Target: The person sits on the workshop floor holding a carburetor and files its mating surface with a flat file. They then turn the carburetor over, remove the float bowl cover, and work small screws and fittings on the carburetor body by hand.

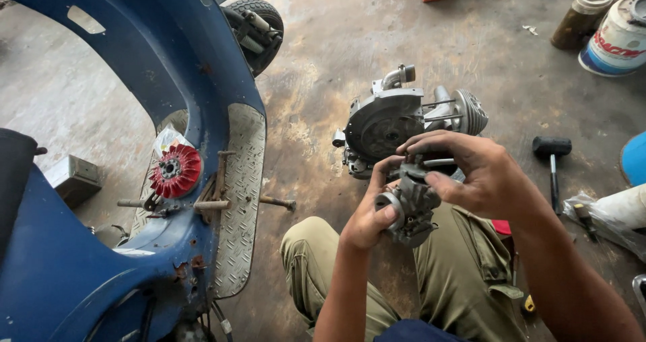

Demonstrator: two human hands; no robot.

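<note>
Low centre of the frame, above my knee, my left hand (369, 215) cups the grey carburettor (410, 204) from below while my right hand (464, 174) pinches its top. I'm inspecting it, I judge; turning it needs a firm grip. Its long axis runs upright, round mouth facing lower left. Beyond lies the engine (404, 123).

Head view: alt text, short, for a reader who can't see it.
Both hands, left hand and right hand, hold a small grey carburetor above the person's knees. Behind it on the concrete floor sits a scooter engine; a blue scooter body is at left, a rubber mallet at right.
</note>
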